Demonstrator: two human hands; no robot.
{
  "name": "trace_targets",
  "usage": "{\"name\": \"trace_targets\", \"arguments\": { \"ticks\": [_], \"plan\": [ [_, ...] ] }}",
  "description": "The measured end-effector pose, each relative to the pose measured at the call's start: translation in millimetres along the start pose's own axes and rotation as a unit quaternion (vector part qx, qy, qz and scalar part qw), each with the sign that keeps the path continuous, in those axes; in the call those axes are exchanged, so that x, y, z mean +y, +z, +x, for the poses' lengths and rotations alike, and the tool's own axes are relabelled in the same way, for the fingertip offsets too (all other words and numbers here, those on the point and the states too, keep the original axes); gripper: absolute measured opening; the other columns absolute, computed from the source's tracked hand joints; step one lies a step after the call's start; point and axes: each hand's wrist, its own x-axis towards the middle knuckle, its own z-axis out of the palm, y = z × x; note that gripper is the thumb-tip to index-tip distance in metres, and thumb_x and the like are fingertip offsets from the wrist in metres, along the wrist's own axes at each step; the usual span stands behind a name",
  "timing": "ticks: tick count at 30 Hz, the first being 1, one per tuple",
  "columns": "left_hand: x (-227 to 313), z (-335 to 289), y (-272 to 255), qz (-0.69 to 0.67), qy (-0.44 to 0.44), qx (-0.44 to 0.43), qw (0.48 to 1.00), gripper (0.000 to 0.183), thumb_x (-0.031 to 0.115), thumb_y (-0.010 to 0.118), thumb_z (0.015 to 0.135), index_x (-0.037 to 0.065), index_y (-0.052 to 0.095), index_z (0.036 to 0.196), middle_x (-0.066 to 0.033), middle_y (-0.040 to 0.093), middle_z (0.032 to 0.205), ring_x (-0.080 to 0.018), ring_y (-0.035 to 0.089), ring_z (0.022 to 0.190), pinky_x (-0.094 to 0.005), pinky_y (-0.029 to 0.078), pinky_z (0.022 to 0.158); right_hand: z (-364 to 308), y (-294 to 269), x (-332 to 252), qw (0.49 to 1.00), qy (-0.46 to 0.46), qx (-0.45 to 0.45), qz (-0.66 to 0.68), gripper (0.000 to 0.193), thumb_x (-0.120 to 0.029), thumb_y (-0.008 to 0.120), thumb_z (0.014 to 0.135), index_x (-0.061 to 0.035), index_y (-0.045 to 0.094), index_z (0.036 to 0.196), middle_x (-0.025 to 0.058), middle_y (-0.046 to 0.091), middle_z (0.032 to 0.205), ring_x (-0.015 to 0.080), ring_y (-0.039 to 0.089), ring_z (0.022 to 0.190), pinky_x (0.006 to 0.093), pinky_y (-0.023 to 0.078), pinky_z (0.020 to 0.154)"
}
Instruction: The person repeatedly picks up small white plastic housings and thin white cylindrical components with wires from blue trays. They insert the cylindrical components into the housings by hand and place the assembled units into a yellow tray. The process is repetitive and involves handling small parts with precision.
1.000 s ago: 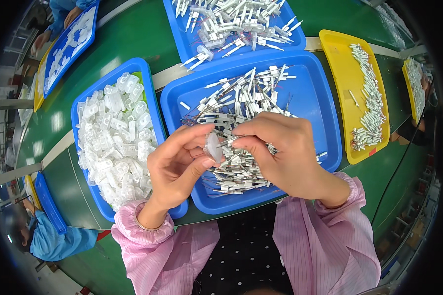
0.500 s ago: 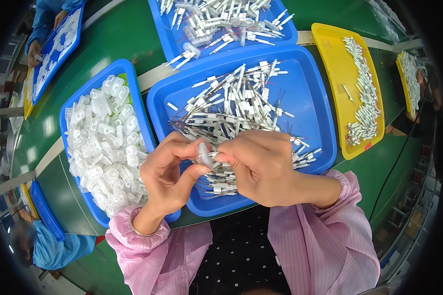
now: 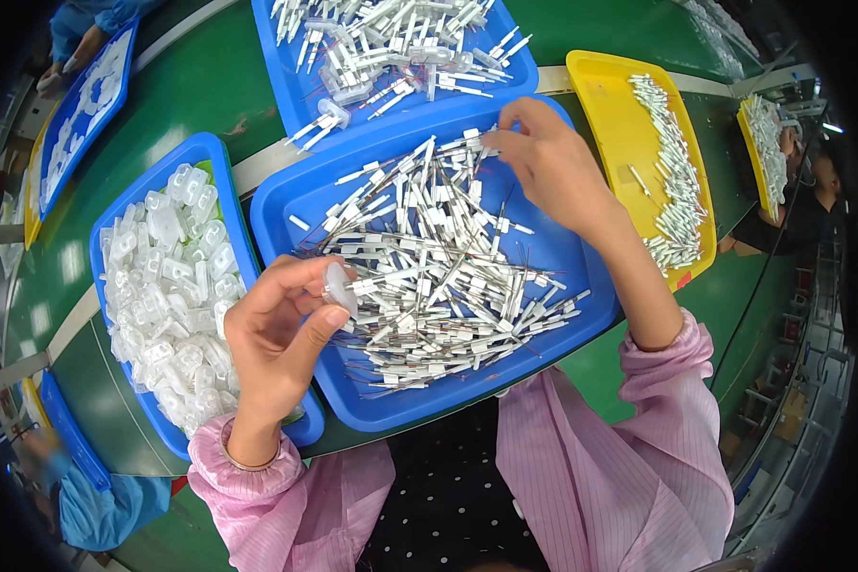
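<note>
Right hand [image 3: 553, 167] moved away, pinching one pin; left hand [image 3: 281, 329] pinches one clear cap [image 3: 338, 286].

Yellow tray [image 3: 608, 91] right — white sticks inside; second blue tray [image 3: 300, 100] above; green belt [image 3: 195, 91].

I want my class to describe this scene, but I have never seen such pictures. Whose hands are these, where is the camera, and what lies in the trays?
The camera sits on a worker's head and looks down, so the hands belong to that person. The left hand pinches a small clear plastic cap. The right hand reaches into the middle blue plastic tray, among the thin white metal-tipped pins. On the left, another blue tray holds the clear plastic caps. On the right, a yellow tray holds more white pieces. All rest on a green surface.
</note>
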Motion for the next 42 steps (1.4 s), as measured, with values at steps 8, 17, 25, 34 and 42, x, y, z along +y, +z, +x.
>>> {"name": "trace_targets", "arguments": {
  "ticks": [8, 17, 25, 34, 42],
  "plan": [
    [-1.0, 1.3, 0.3, -0.002, -0.019, 0.000, 1.000, 0.030, -0.004, 0.060, 0.078, -0.005, 0.054, 0.107, -0.0102, 0.057, 0.094, -0.0161, 0.056, 0.088, -0.0275, 0.045, 0.076, 11.1, -2.9, -20.3, 0.995, -0.040, -0.055, 0.073, 0.018, 0.005, 0.056, 0.064, 0.0002, 0.061, 0.080, 0.0123, 0.054, 0.083, 0.0307, 0.054, 0.080, 0.0379, 0.046, 0.068],
    [-1.4, 2.7, -0.3, -0.020, -0.015, 0.002, 1.000, 0.031, -0.002, 0.059, 0.079, -0.006, 0.052, 0.109, -0.0115, 0.058, 0.094, -0.0153, 0.057, 0.083, -0.0264, 0.047, 0.069, 28.3, 17.6, -34.8, 0.993, 0.029, -0.111, -0.008, 0.007, 0.003, 0.054, 0.065, 0.0033, 0.057, 0.072, 0.0205, 0.058, 0.078, 0.0361, 0.058, 0.070, 0.0437, 0.046, 0.063],
    [-5.2, 4.2, -4.1, -0.312, -0.085, -0.033, 0.946, 0.036, 0.006, 0.057, 0.083, -0.006, 0.046, 0.114, -0.0150, 0.059, 0.095, -0.0185, 0.060, 0.080, -0.0269, 0.050, 0.067, 0.7, -52.8, -69.6, 0.944, 0.101, 0.040, 0.313, 0.015, 0.003, 0.064, 0.070, 0.0002, 0.064, 0.085, 0.0080, 0.059, 0.076, 0.0162, 0.058, 0.067, 0.0259, 0.046, 0.057],
    [-6.8, 1.3, -3.5, -0.343, -0.072, -0.082, 0.933, 0.037, 0.004, 0.057, 0.082, -0.006, 0.045, 0.116, -0.0155, 0.058, 0.097, -0.0198, 0.061, 0.082, -0.0287, 0.051, 0.069, -8.6, -34.3, -116.7, 0.775, 0.077, 0.027, 0.627, 0.018, 0.013, 0.060, 0.072, 0.0070, 0.061, 0.088, 0.0121, 0.060, 0.081, 0.0128, 0.059, 0.072, 0.0221, 0.050, 0.061],
    [-6.5, 0.4, -5.6, -0.347, -0.062, -0.090, 0.931, 0.035, 0.002, 0.056, 0.082, -0.005, 0.046, 0.115, -0.0162, 0.057, 0.101, -0.0191, 0.060, 0.082, -0.0294, 0.050, 0.068, -9.7, -35.1, -117.7, 0.819, 0.100, 0.050, 0.562, 0.013, 0.011, 0.061, 0.072, 0.0052, 0.062, 0.084, 0.0111, 0.061, 0.077, 0.0110, 0.059, 0.066, 0.0194, 0.046, 0.054]
  ]
}}
